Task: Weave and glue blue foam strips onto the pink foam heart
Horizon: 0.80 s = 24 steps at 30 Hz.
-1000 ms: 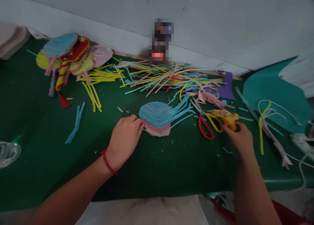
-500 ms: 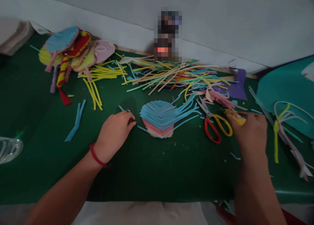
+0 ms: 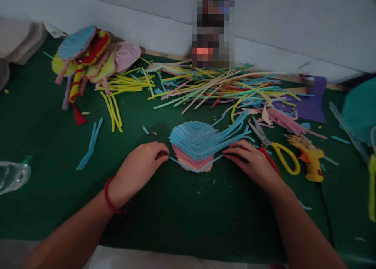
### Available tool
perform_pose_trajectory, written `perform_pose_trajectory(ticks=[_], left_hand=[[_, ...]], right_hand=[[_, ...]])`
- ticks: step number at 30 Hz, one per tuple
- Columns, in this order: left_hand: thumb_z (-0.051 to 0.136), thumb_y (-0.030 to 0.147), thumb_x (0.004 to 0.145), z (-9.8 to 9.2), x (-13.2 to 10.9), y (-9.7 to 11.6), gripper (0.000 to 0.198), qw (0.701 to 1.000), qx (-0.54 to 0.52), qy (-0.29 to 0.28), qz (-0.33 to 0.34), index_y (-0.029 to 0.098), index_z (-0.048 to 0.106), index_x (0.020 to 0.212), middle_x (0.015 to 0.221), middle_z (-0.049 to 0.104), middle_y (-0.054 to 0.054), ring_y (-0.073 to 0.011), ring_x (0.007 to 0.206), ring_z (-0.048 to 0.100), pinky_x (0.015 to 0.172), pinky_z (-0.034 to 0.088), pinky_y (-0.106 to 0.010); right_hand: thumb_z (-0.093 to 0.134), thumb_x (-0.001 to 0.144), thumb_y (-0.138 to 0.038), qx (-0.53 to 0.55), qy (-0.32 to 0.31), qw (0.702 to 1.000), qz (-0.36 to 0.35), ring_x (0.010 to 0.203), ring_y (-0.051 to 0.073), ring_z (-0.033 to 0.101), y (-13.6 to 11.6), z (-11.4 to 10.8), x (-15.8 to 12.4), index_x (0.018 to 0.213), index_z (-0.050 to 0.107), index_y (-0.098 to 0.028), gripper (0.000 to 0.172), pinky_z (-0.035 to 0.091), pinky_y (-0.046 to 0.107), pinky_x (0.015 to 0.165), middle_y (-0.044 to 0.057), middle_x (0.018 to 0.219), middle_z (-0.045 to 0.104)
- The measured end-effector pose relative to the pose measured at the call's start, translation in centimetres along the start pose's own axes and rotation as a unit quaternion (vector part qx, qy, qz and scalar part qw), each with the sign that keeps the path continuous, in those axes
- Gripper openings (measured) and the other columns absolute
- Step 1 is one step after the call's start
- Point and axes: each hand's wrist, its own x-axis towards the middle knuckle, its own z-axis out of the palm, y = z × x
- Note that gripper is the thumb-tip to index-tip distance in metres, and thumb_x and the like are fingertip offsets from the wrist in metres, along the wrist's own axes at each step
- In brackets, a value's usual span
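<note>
A rounded piece (image 3: 194, 138) covered with V-shaped rows of blue strips lies on the green table, its lower part pink. Across that pink part runs one bent blue strip (image 3: 215, 159), its point at the bottom edge. My left hand (image 3: 148, 159) pinches the strip's left end. At the right, my right hand (image 3: 249, 159) pinches the other end between thumb and fingers. Long loose blue strip ends fan out from the piece toward the upper right, above my right hand.
Scissors (image 3: 282, 155) and a yellow glue gun (image 3: 314, 163) lie right of my right hand. Behind is a pile of coloured strips (image 3: 217, 89). Finished fan-like pieces (image 3: 76, 44) are stacked at the back left. A clear cup (image 3: 14, 177) lies at the left edge.
My right hand has let go of the glue gun, moved left and taken the strip's right end. My left hand has closed on the left end. The view has shifted slightly right-to-left.
</note>
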Motion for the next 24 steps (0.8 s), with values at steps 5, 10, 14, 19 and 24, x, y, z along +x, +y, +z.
perform_pose_trajectory(ticks=[5, 10, 14, 19, 24], left_hand=[[0.052, 0.018, 0.086, 0.3, 0.1, -0.2, 0.014, 0.999, 0.022, 0.000, 0.023, 0.022, 0.065, 0.088, 0.090, 0.067, 0.000, -0.0166, 0.080, 0.061, 0.068, 0.044, -0.028], [0.048, 0.019, 0.089, 0.2, 0.2, -0.2, 0.017, 0.997, 0.040, 0.029, 0.054, 0.021, 0.064, 0.087, 0.090, 0.065, -0.001, -0.0169, 0.081, 0.061, 0.071, 0.045, -0.028], [0.048, 0.019, 0.091, 0.3, 0.4, 0.0, 0.015, 0.984, 0.085, 0.113, 0.106, 0.019, 0.063, 0.091, 0.092, 0.064, -0.003, -0.0191, 0.085, 0.060, 0.076, 0.045, -0.031], [0.045, 0.019, 0.093, 0.9, 0.8, -0.2, 0.017, 0.975, 0.107, 0.124, 0.150, 0.017, 0.063, 0.091, 0.090, 0.064, -0.004, -0.0199, 0.083, 0.060, 0.075, 0.046, -0.033], [0.044, 0.019, 0.094, 1.3, 1.1, -0.3, 0.019, 0.978, 0.108, 0.115, 0.139, 0.017, 0.063, 0.091, 0.091, 0.063, -0.005, -0.0200, 0.083, 0.059, 0.075, 0.046, -0.033]], right_hand=[[0.047, 0.093, -0.031, 0.011, -0.017, 1.000, -0.001, 0.094, 0.017, 0.063, 0.4, -0.1, 0.0, 0.094, 0.065, -0.024, 0.019, 0.052, 0.034, 0.084, 0.005, 0.102, 0.063], [0.046, 0.094, -0.030, 0.025, -0.017, 1.000, 0.008, 0.094, 0.016, 0.064, 0.3, -0.7, -0.4, 0.098, 0.063, -0.025, 0.019, 0.052, 0.032, 0.084, 0.003, 0.102, 0.067], [0.046, 0.093, -0.030, 0.011, 0.028, 0.999, 0.018, 0.087, 0.015, 0.065, 0.3, -1.0, -0.5, 0.098, 0.064, -0.026, 0.019, 0.053, 0.031, 0.079, 0.002, 0.097, 0.069], [0.046, 0.093, -0.025, -0.007, 0.042, 0.999, -0.013, 0.092, 0.015, 0.065, 0.5, -0.9, -0.5, 0.099, 0.066, -0.025, 0.020, 0.053, 0.032, 0.081, 0.003, 0.101, 0.068], [0.047, 0.093, -0.024, -0.012, 0.056, 0.998, -0.016, 0.094, 0.016, 0.065, 0.4, -0.8, -0.6, 0.100, 0.067, -0.026, 0.021, 0.053, 0.033, 0.084, 0.003, 0.102, 0.068]])
